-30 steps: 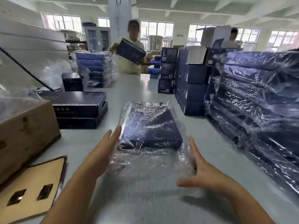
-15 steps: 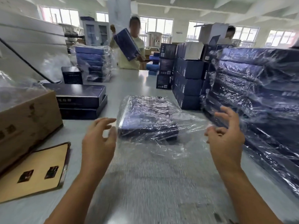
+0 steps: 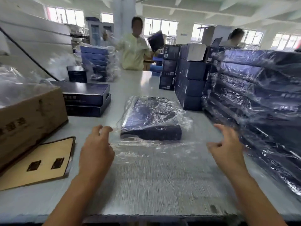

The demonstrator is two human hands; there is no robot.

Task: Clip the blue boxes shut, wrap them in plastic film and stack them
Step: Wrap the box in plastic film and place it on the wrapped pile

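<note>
We see 1 dark blue box lying flat in the middle of the tabletop, covered loosely with wrinkled clear plastic film that spreads toward us. Our left hand shows curled fingers at the left edge of the film; we cannot tell if it pinches it. Our right hand hovers right of the film, fingers relaxed, holding nothing

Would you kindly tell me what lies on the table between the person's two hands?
In the head view, plastic film lies spread on the table between the left hand and right hand, trailing from the wrapped blue box.
</note>
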